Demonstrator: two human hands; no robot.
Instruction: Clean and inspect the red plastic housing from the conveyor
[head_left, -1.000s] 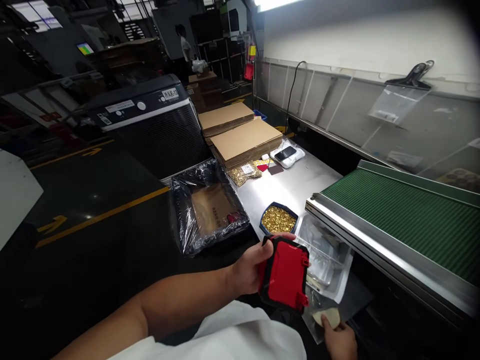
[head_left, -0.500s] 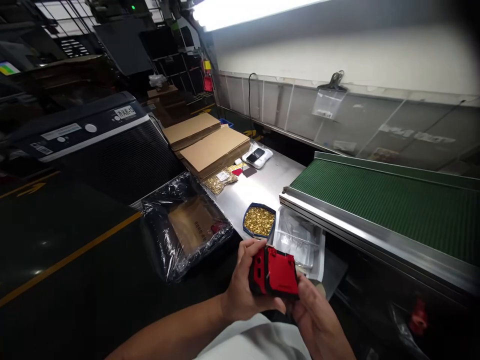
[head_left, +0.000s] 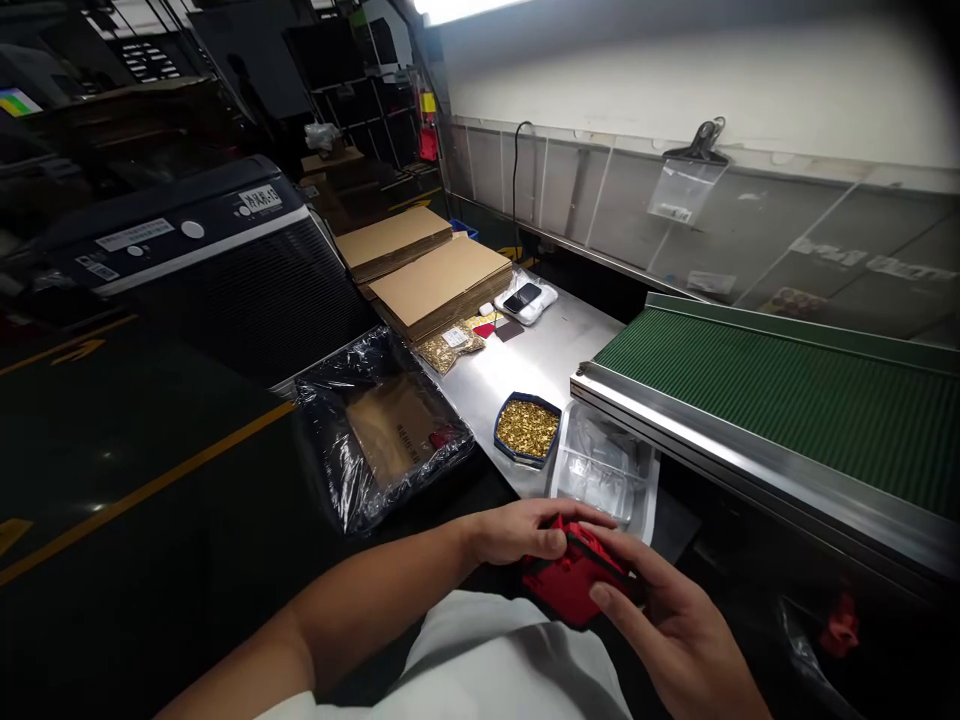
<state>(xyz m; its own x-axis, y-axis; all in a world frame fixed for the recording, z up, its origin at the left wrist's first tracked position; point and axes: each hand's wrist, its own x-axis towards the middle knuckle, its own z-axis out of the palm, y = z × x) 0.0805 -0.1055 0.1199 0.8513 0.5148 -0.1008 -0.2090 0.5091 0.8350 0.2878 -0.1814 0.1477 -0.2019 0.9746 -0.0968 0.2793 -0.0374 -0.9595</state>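
Observation:
A red and black plastic housing (head_left: 574,580) is held close to my body, low in the view. My left hand (head_left: 517,532) grips its far left edge, thumb on top and fingers over the far side. My right hand (head_left: 660,600) clasps the right side, with the thumb on the near face. The fingers partly cover the housing. Just beyond my hands are a blue bin of small brass-coloured parts (head_left: 529,428) and a light tray (head_left: 651,500) holding clear plastic bags (head_left: 600,470).
A plastic-lined dark crate (head_left: 375,430) stands at left, near stacked cardboard (head_left: 442,285). A bag of brass parts (head_left: 450,347) and a phone (head_left: 523,297) lie on the metal table (head_left: 570,330). A green conveyor (head_left: 765,400) runs along the right.
The housing has been turned over and tilted, and it sits slightly lower. My left hand moved from its left side to the far top edge; my right hand rose along the right side.

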